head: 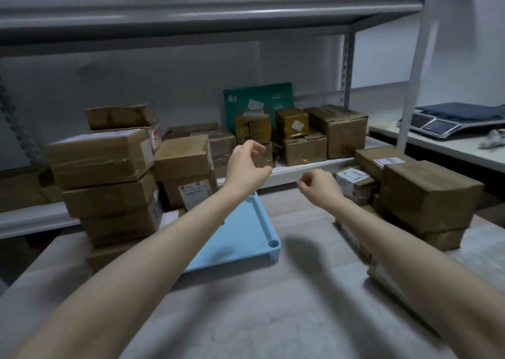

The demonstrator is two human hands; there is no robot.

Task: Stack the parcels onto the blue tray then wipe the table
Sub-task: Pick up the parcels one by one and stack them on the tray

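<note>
**Tray bare, stacking not yet begun**

Both my hands hang in the air over the far end of the table (pixel 273 309), and neither holds anything. My left hand (pixel 247 164) is raised above the blue tray (pixel 246 238) with its fingers loosely curled. My right hand (pixel 321 188) is lower and just to the right, curled just as slackly around nothing. The picture is smeared, so I cannot say for certain whether my left fingertips brush the small box (pixel 267 160) on the shelf (pixel 300 167) behind them; I think not.

The tray lies flat in the middle of the table and, as far as my forearm lets me see, nothing is on it. The parcels stand on either side of it: a tall left pile (pixel 101 167) close to the tray and a right pile (pixel 429 194) a little further off.

I judge I am at the very start of the stacking step, and wiping is a long way off. Next I need to pick one pile, take its top parcel with both hands and set it squarely on the tray. The larger boxes should go down first so the stack stays steady.
</note>
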